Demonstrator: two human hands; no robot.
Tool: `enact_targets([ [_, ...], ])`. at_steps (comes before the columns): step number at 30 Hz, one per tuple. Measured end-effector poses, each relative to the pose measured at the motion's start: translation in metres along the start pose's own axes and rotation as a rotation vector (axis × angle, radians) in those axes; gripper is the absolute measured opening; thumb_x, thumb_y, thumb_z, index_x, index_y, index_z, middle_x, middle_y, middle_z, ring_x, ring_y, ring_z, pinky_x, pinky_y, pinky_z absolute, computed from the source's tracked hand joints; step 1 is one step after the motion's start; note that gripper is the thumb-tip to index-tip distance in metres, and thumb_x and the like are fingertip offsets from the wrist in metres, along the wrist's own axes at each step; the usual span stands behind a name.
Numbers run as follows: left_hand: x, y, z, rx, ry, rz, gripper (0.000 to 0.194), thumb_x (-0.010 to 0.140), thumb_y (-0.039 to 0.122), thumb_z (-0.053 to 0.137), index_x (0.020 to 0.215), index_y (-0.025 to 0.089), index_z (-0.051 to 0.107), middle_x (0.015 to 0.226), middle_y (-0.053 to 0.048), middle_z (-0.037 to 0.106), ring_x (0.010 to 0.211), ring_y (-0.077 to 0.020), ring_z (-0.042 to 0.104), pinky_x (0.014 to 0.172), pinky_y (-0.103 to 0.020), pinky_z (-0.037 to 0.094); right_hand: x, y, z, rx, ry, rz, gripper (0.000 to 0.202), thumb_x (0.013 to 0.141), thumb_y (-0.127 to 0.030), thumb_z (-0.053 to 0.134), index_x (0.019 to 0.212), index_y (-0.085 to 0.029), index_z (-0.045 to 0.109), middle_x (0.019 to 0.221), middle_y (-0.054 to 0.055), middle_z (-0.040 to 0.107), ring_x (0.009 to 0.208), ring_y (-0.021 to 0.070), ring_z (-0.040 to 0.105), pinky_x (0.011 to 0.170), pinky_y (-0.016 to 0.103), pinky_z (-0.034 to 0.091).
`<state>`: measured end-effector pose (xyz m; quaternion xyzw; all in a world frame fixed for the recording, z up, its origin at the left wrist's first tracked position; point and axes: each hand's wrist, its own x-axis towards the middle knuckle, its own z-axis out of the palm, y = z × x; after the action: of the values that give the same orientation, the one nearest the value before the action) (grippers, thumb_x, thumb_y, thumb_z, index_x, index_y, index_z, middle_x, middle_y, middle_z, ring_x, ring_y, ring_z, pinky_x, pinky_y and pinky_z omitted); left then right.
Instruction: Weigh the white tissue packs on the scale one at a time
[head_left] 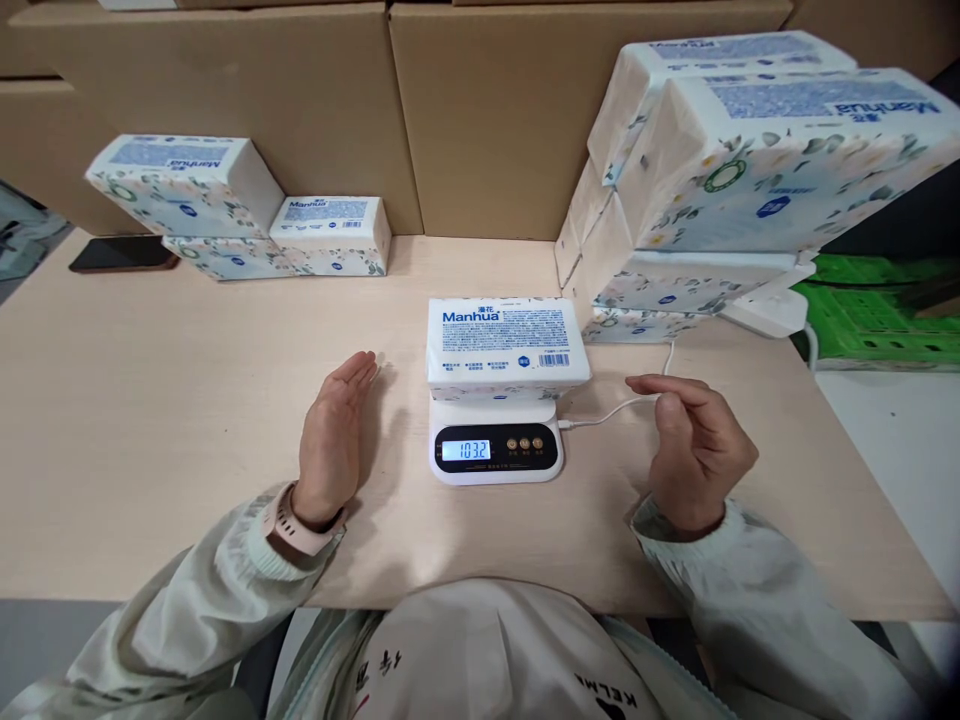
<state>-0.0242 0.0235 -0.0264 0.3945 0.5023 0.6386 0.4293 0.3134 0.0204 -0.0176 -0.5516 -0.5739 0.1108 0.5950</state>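
Observation:
A white tissue pack [508, 345] with blue "Manhua" print lies on a small white digital scale [495, 477], whose lit display reads about 103.2. To the left of the scale my left hand [331, 440] rests on edge, fingers stretched out and together, holding nothing. On the other side my right hand [694, 445] is apart from the pack, its fingers extended and loosely bent with the thumb raised, and no object shows in it. A white cable [611, 411] runs from the scale's right side past my right fingertips.
Several tissue packs [697, 170] are stacked at the back right. A smaller group of packs [187, 185] stands at the back left, beside a dark phone [124, 254]. Cardboard boxes [480, 120] line the table's back. A green crate [885, 315] sits beyond the right edge.

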Motion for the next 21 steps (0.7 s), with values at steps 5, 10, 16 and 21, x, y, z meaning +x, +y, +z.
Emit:
enact_targets([
  [5,-0.0001,0.0015,0.0,0.003,-0.004,-0.005,0.052,0.094,0.065,0.071,0.125,0.023,0.078,0.144,-0.012,0.07,0.146,-0.0323,0.059,0.138,-0.056,0.031,0.0006,0.0008,-0.0001,-0.008,-0.016,-0.007,0.018,0.104,-0.036,0.063,0.106,-0.032,0.08,0.098,0.002,0.083,0.091,0.023,0.077,0.082,0.041,0.059],
  [10,0.0002,0.0019,-0.0004,-0.008,-0.005,-0.012,0.051,0.094,0.064,0.072,0.124,0.023,0.079,0.142,-0.011,0.072,0.144,-0.0315,0.061,0.137,-0.055,0.033,0.0013,0.0058,-0.0016,-0.004,-0.095,0.008,0.018,0.104,-0.035,0.064,0.111,-0.028,0.079,0.105,0.003,0.083,0.099,0.0226,0.078,0.091,0.043,0.059],
  [16,-0.0013,0.0021,-0.0016,0.009,-0.028,0.002,0.046,0.099,0.062,0.069,0.127,0.027,0.08,0.143,-0.007,0.072,0.145,-0.0307,0.061,0.137,-0.056,0.033,0.0,0.0096,-0.0052,0.0,-0.24,0.045,0.028,0.106,-0.04,0.061,0.127,-0.03,0.077,0.126,0.006,0.08,0.12,0.026,0.075,0.108,0.048,0.057],
  [21,-0.008,0.0092,-0.0036,0.199,-0.212,0.205,0.045,0.112,0.053,0.051,0.149,0.035,0.07,0.161,-0.001,0.06,0.16,-0.0287,0.045,0.141,-0.054,0.023,-0.001,0.0077,0.0014,0.11,-0.45,0.15,0.049,0.109,-0.05,0.053,0.154,-0.034,0.06,0.161,0.005,0.062,0.153,0.029,0.056,0.13,0.056,0.044],
])
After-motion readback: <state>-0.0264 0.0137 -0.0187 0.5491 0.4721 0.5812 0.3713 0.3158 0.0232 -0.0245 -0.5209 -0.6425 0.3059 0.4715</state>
